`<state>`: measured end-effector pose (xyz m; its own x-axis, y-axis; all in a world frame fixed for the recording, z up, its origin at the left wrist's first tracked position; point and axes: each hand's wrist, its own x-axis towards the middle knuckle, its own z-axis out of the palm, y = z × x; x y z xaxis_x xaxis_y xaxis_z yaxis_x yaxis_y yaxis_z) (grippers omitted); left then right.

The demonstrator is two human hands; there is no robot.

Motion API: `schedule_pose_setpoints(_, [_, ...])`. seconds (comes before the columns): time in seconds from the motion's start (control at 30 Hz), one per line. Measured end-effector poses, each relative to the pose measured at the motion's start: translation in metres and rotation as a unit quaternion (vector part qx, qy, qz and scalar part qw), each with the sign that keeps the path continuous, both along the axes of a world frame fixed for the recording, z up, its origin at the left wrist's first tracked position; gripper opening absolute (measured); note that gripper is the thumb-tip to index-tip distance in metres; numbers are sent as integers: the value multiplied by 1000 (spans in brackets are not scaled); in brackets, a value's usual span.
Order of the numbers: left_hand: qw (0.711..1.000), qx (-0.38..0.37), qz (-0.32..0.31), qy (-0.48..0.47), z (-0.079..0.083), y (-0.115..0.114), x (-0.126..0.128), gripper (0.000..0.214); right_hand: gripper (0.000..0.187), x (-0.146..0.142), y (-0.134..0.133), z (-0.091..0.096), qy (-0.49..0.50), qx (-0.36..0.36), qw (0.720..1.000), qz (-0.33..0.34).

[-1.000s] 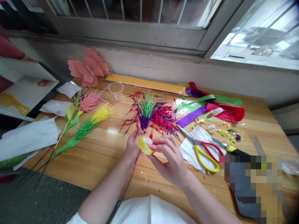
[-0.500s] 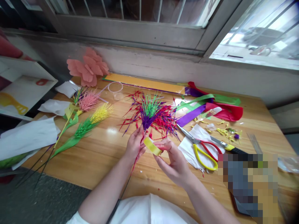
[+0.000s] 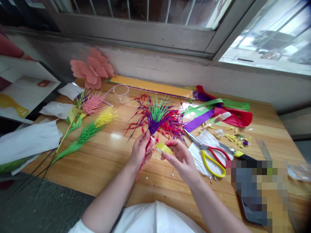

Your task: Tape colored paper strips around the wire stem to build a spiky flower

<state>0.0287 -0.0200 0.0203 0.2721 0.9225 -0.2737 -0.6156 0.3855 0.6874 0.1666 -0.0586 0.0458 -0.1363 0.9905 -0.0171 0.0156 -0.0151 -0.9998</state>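
My left hand (image 3: pixel 141 149) is closed round the stem of a paper wheat ear (image 3: pixel 156 116), green at the tip and purple lower down. The red-wrapped stem and dark wire run down toward my body. In my right hand (image 3: pixel 179 156) a roll of yellow tape (image 3: pixel 164 148) is pinched between thumb and fingers, just right of the stem. Whether a strip of tape joins roll and stem I cannot tell. Behind the wheat ear lies a pile of red and purple paper spikes (image 3: pixel 172 126).
Finished green-and-yellow (image 3: pixel 89 134) and pink wheat ears (image 3: pixel 93 103) lie at left near white paper (image 3: pixel 26 142). Right are scissors (image 3: pixel 206 149) on a tissue (image 3: pixel 198 161), a utility knife (image 3: pixel 239 153) and coloured paper strips (image 3: pixel 233 116). A pink paper flower (image 3: pixel 92 68) stands behind.
My right hand has moved slightly right and up with the tape roll, which has turned. A white bit now shows on the stem by my left fingers. My left hand stays in place.
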Motion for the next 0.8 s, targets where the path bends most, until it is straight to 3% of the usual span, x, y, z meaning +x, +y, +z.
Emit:
schedule_pose_setpoints(0.2, [999,-8,-10,-35,2,0,-3,21,20,6,6,1,-55,27,998,-4])
schedule_pose_setpoints(0.57, [999,21,-16,30,-3,-3,1,23,15,7,5,8,-193,127,973,-17])
schedule_pose_setpoints(0.8, [999,16,-26,14,3,-3,-3,25,13,7,3,16,-205,154,966,-22])
